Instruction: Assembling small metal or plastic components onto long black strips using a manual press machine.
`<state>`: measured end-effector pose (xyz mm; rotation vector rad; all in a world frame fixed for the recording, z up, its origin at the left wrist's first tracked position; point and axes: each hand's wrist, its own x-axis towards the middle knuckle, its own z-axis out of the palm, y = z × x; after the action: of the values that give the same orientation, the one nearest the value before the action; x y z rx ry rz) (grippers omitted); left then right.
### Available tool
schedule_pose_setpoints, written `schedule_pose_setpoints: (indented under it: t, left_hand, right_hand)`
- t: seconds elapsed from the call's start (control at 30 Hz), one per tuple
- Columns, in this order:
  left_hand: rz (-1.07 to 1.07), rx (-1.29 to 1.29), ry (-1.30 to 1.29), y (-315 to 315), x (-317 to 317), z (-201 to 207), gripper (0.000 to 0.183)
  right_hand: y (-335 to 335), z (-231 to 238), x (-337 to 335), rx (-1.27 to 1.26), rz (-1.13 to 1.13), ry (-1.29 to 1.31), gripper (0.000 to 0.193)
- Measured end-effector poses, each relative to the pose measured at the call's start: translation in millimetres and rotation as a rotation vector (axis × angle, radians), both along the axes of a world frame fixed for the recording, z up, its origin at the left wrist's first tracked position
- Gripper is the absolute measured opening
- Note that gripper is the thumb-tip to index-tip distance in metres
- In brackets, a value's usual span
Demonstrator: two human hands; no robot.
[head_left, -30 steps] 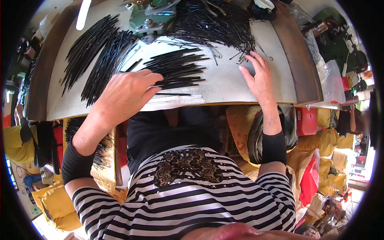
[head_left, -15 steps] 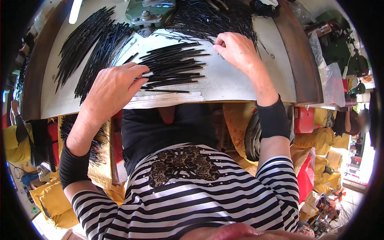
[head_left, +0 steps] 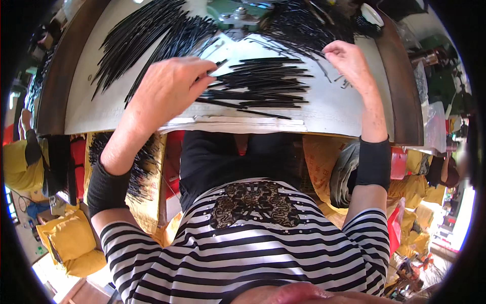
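Observation:
A loose bundle of thin black rods lies crosswise on the pale tabletop in front of me. At its left end is my left hand, with thumb and fingers drawn together; what is between them is hidden. Beyond the bundle's far right end, my right hand has its fingertips pinched at the edge of a tangled heap of black rods. Nothing in that pinch can be made out. One separate rod lies slanted along the bundle's near side.
Long black rods lie fanned at the far left. A green metal machine part stands at the far middle. Brown raised boards border the table's sides. Below the left forearm, a yellow sack has more black rods by it.
The whole view has shifted, so the table and both hands appear farther right. The separate rod near the table's front edge now lies at more of a slant. Both hands keep their bent-finger shape.

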<state>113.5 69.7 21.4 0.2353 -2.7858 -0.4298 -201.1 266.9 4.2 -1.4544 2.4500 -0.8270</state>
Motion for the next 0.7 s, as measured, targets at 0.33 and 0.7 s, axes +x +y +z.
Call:
schedule_pose_setpoints:
  t: [0.33, 0.7]
  left_hand:
    - [0.093, -0.115, -0.055, -24, -19, -23, 0.021]
    - [0.094, -0.215, -0.156, -22, -43, -25, 0.019]
  right_hand:
    - [-66, 8, 19, -0.154, 0.118, -0.133, 0.021]
    - [-73, -27, 12, -0.372, -0.004, -0.057, 0.019]
